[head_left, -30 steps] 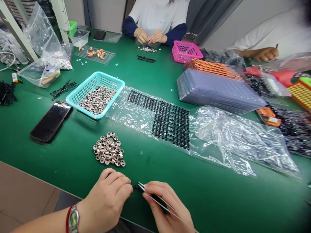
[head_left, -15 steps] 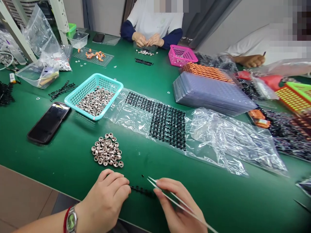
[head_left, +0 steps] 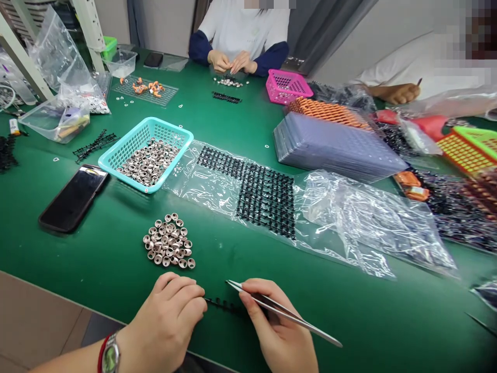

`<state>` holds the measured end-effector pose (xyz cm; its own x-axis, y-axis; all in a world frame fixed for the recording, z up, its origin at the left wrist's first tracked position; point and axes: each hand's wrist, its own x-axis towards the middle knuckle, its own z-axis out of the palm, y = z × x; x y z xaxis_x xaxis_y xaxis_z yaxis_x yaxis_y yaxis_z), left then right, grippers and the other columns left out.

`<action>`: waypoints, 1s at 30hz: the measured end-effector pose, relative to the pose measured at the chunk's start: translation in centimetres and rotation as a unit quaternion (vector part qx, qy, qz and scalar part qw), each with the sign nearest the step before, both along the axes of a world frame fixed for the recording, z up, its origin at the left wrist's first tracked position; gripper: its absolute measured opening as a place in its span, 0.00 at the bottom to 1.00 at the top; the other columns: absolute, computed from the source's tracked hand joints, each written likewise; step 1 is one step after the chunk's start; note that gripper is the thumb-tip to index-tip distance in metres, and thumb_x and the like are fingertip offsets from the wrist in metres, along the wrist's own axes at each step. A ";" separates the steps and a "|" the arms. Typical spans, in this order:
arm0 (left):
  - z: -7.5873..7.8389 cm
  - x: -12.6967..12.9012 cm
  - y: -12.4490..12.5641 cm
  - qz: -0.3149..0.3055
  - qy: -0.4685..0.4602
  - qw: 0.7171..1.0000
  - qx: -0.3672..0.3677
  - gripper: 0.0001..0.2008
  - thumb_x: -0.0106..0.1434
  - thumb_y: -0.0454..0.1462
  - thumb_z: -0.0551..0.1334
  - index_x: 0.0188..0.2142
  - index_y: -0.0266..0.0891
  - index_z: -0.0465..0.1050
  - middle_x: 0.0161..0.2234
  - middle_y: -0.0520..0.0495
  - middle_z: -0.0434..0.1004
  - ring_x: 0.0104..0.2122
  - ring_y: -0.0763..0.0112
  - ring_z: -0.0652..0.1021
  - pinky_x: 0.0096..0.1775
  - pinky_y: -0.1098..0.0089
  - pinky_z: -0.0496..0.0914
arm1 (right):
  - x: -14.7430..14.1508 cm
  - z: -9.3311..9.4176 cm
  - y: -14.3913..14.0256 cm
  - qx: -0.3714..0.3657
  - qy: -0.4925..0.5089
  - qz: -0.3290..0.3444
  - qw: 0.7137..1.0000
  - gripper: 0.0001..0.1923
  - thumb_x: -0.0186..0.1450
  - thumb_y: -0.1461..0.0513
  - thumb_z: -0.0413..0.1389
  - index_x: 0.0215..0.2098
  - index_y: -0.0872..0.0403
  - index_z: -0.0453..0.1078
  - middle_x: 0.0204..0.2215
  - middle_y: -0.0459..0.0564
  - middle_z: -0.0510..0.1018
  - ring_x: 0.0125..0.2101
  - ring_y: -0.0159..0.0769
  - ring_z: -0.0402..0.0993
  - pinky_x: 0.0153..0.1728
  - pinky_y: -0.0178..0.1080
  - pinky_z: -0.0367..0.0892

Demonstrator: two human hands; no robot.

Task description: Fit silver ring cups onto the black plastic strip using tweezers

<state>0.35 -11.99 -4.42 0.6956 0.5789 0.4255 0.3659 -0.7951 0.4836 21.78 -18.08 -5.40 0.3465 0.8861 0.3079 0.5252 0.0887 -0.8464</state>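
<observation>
My left hand (head_left: pixel 165 321) is closed around one end of a thin black toothed strip (head_left: pixel 222 304), which sticks out to the right just above the table. Between thumb and fingers, my right hand (head_left: pixel 274 324) pinches a pair of metal tweezers (head_left: pixel 295 320). The tweezer tips are close together at a tiny dark piece on the table, beyond the strip; whether they grip it I cannot tell. Past my left hand lies a loose pile of small silvery-beige ring-shaped caps (head_left: pixel 167 242). Part of the strip is hidden behind my right fingers.
A turquoise basket (head_left: pixel 111 165) holds more caps, with a phone (head_left: pixel 73 199) to its left. Rows of black strips (head_left: pixel 266 199) lie on a clear plastic bag (head_left: pixel 349 228). Behind stand stacked clear trays (head_left: pixel 334 145) and a pink basket (head_left: pixel 289 88). Co-workers sit across the table.
The tweezers have moved left to the tiny dark piece, and their tips have come together. My left hand keeps hold of the strip. The whole view has shifted slightly.
</observation>
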 end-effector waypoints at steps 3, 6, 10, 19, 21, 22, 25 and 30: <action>0.0 0.0 0.0 0.001 0.002 1.000 -0.001 0.13 0.68 0.23 0.55 0.44 0.39 0.72 0.43 0.44 0.85 0.44 0.62 0.81 0.51 0.60 0.69 | 0.1 -0.1 0.0 0.000 -0.008 -0.005 1.000 0.02 0.69 0.62 0.62 0.37 0.49 0.77 0.30 0.47 0.81 0.28 0.32 0.79 0.28 0.28 0.76; 0.0 0.0 0.0 0.000 -0.006 1.000 0.000 0.12 0.69 0.24 0.55 0.44 0.38 0.72 0.43 0.45 0.85 0.43 0.62 0.81 0.50 0.60 0.70 | 0.1 -0.1 -0.1 -0.001 -0.006 -0.006 1.000 0.02 0.69 0.61 0.62 0.37 0.48 0.77 0.30 0.46 0.81 0.27 0.32 0.79 0.27 0.29 0.76; 0.3 0.0 0.2 -0.003 -0.019 1.000 -0.001 0.12 0.69 0.23 0.55 0.43 0.37 0.72 0.40 0.45 0.84 0.40 0.62 0.80 0.48 0.62 0.70 | 0.0 -0.1 -0.1 -0.005 0.008 -0.005 1.000 0.02 0.69 0.61 0.62 0.37 0.48 0.77 0.31 0.45 0.81 0.28 0.31 0.80 0.29 0.28 0.76; 0.5 -0.1 0.2 -0.032 -0.014 0.999 0.010 0.13 0.68 0.22 0.54 0.44 0.36 0.73 0.43 0.43 0.86 0.41 0.62 0.81 0.45 0.63 0.75 | 0.0 -0.1 0.1 -0.007 0.011 -0.010 1.000 0.03 0.69 0.60 0.62 0.36 0.48 0.77 0.30 0.45 0.81 0.27 0.30 0.79 0.29 0.27 0.75; 0.4 -0.1 0.2 -0.038 -0.004 0.999 0.019 0.14 0.68 0.22 0.54 0.44 0.36 0.73 0.45 0.43 0.87 0.42 0.61 0.82 0.45 0.62 0.76 | 0.1 0.0 -0.3 0.002 0.010 -0.016 1.000 0.03 0.69 0.61 0.62 0.36 0.47 0.77 0.30 0.45 0.81 0.28 0.30 0.80 0.29 0.27 0.76; 0.4 -0.1 0.2 -0.038 0.002 0.999 0.021 0.14 0.68 0.22 0.53 0.44 0.36 0.73 0.45 0.44 0.87 0.43 0.61 0.83 0.45 0.62 0.76 | 0.0 0.1 -0.6 0.004 0.010 -0.018 1.000 0.03 0.70 0.62 0.61 0.37 0.47 0.77 0.31 0.45 0.81 0.29 0.30 0.80 0.30 0.27 0.76; 0.5 -0.5 0.7 -0.031 0.019 0.999 0.029 0.15 0.69 0.22 0.53 0.46 0.36 0.74 0.45 0.43 0.87 0.44 0.61 0.84 0.46 0.61 0.78 | -0.4 0.1 -1.8 -0.008 0.017 -0.010 1.000 0.03 0.71 0.63 0.60 0.38 0.47 0.75 0.33 0.45 0.81 0.32 0.30 0.81 0.33 0.27 0.77; 0.9 -1.8 2.3 -0.035 0.030 0.998 0.043 0.14 0.69 0.22 0.54 0.47 0.35 0.74 0.45 0.40 0.87 0.45 0.60 0.84 0.48 0.61 0.79 | -2.5 -0.7 -2.4 -0.034 0.069 0.005 0.997 0.04 0.72 0.63 0.60 0.40 0.46 0.74 0.34 0.44 0.80 0.35 0.29 0.80 0.36 0.26 0.76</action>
<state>-1.43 -9.73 -3.54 0.7587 0.4910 0.4281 0.3345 -0.8576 0.3907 19.30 -20.43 -6.09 0.3731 0.9066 0.1971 0.4023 0.0334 -0.9149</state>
